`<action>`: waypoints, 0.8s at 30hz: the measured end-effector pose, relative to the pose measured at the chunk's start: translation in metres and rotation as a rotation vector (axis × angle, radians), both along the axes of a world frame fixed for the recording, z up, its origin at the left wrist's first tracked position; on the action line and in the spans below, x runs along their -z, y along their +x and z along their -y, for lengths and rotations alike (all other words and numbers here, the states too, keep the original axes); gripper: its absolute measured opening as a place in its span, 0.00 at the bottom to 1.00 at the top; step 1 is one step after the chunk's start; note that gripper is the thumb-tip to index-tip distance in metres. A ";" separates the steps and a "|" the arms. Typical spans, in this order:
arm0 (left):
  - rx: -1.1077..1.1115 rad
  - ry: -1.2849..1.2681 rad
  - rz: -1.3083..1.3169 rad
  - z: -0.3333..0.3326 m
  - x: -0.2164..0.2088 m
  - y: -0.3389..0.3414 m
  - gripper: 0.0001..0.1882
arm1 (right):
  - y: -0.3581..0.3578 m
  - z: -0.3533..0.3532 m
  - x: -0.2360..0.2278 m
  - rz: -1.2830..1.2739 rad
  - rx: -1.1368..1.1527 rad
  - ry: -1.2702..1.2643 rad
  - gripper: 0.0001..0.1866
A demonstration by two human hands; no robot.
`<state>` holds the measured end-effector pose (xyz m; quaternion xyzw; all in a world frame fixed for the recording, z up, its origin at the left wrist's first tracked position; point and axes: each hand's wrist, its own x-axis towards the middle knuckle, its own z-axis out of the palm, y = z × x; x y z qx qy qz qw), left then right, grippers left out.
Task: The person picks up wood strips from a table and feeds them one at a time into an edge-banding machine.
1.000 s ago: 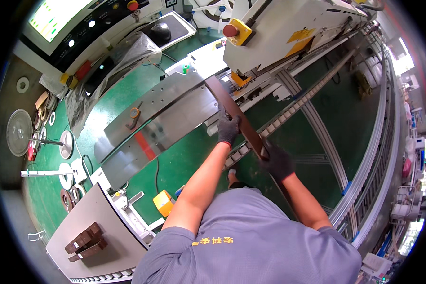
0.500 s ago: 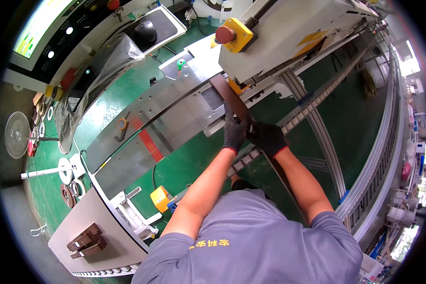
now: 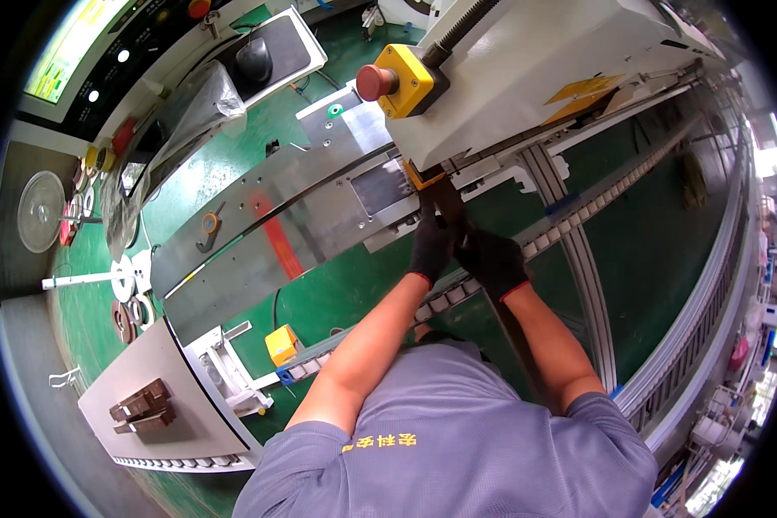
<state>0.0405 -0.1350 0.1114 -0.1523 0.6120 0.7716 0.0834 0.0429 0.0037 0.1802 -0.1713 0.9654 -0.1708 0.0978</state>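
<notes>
Shifted from the counter's metal top half a second earlier, the far end of a brown strip now meets the orange-edged corner of a white machine. The left hand and right hand, in dark gloves, grip it close together, apparently to steady its leading end, while its tail slants back beneath the right forearm; individual fingers are hard to make out. Beside them, the metal counter bears a hooked tool, perhaps parked clear of the work. Beyond, a white-rimmed tray holds a black mouse; brown blocks lie bunched on a grey panel.
</notes>
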 end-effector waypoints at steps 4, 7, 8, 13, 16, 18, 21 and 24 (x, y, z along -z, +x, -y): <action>0.021 0.000 -0.011 -0.013 0.004 -0.008 0.46 | -0.007 -0.012 -0.001 -0.036 0.015 -0.024 0.20; 0.036 -0.032 -0.040 -0.035 0.009 -0.027 0.47 | -0.018 -0.036 0.009 -0.104 0.008 -0.014 0.19; 0.037 -0.055 -0.020 -0.046 0.006 -0.033 0.46 | -0.025 -0.049 0.015 -0.137 0.007 -0.013 0.18; -0.048 -0.202 -0.222 -0.103 0.017 -0.070 0.34 | -0.059 -0.091 0.018 -0.085 0.078 0.007 0.19; 0.279 -0.654 -0.266 -0.136 0.042 -0.105 0.23 | -0.091 -0.134 0.059 -0.124 0.043 0.192 0.21; 0.515 -0.925 -0.244 -0.141 0.036 -0.126 0.25 | -0.104 -0.136 0.040 -0.001 0.120 0.182 0.32; 0.494 -0.517 -0.264 -0.095 0.017 -0.119 0.27 | -0.113 -0.185 0.037 -0.018 0.020 0.546 0.43; 0.057 -0.544 -0.402 0.023 -0.037 -0.047 0.22 | -0.077 -0.188 0.033 -0.044 0.185 0.067 0.26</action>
